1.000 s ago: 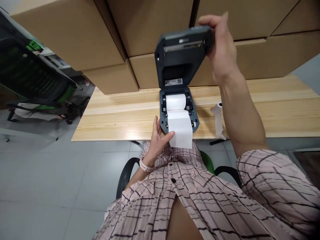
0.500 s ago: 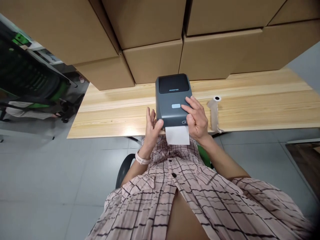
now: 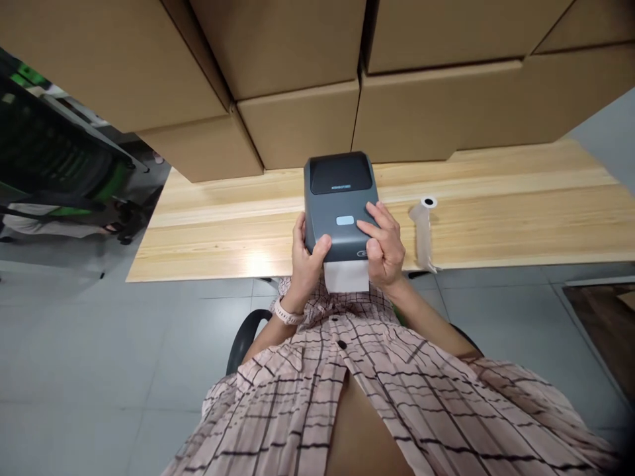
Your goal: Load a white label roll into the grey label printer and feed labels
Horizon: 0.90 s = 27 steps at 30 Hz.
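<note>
Grey plastic sits between two bare hands at the near edge of a pale wooden table (image 3: 520,205). A label printer (image 3: 340,192) stands there with its lid down, straight ahead of the seated person. Its long axis runs away from the body toward a wall of stacked cardboard boxes (image 3: 297,125). The left hand (image 3: 305,254) clasps the front left corner, thumb laid over the top and fingers wrapped down the side. The right hand (image 3: 384,248) holds the front right corner, fingers curled on the lid, the forefinger lying just right of the pale blue button (image 3: 344,220). Both hands are equally near, one on each flank. A white paper strip (image 3: 346,276) hangs from the front slot between the two hands, pointing toward the checked shirt (image 3: 377,383); whether either hand touches it cannot be told. A paper roll core (image 3: 424,225) lies on the table to the right, apart from the printer.
</note>
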Available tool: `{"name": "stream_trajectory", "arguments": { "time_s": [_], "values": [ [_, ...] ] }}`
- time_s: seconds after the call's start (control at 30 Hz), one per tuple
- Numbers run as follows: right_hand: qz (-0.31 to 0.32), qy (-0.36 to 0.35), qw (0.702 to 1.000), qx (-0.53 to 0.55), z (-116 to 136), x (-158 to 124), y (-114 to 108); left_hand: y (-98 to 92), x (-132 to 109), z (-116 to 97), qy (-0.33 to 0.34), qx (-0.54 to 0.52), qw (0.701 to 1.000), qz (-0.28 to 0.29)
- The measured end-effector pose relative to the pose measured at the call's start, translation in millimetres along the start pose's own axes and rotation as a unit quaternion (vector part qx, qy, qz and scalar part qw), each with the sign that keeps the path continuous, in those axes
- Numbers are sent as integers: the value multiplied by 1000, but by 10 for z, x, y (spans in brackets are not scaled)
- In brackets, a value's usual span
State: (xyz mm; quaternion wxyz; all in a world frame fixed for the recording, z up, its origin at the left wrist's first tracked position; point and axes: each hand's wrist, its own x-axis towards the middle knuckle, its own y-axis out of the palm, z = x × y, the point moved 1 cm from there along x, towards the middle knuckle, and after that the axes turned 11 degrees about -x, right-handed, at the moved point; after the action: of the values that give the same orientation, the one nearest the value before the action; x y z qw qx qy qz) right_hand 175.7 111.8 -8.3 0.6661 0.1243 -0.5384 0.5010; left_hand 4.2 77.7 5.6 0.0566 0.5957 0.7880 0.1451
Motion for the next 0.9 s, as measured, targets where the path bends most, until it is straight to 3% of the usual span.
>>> {"name": "stream_trajectory", "arguments": {
  "time_s": [0.1,0.2,0.23,0.3,0.37,0.47,0.7,0.8,0.9],
  "values": [
    [24,-2,999,31,-10,36,-61,-159,-228,6,-10,27,1000,-8],
    [59,0,997,44,-23,63,-126,-325,-597,-3,4,82,991,-109],
    [65,-1,997,46,-25,68,-137,-341,-694,-5,-24,88,992,-92],
    [64,-4,997,41,-25,78,-140,-303,-796,-4,-125,77,989,3],
    [61,0,998,32,-20,87,-128,-208,-783,5,-226,34,970,83],
    [72,13,997,23,-6,103,-116,-70,-674,13,-284,-28,953,97],
    [134,22,988,-79,99,238,-221,-58,-635,9,-269,-21,957,102],
    [176,-9,975,-139,169,405,-267,-77,-624,14,-259,-6,959,112],
    [213,-45,967,-133,179,565,-273,-129,-596,-16,-231,23,965,123]
  ]
}}
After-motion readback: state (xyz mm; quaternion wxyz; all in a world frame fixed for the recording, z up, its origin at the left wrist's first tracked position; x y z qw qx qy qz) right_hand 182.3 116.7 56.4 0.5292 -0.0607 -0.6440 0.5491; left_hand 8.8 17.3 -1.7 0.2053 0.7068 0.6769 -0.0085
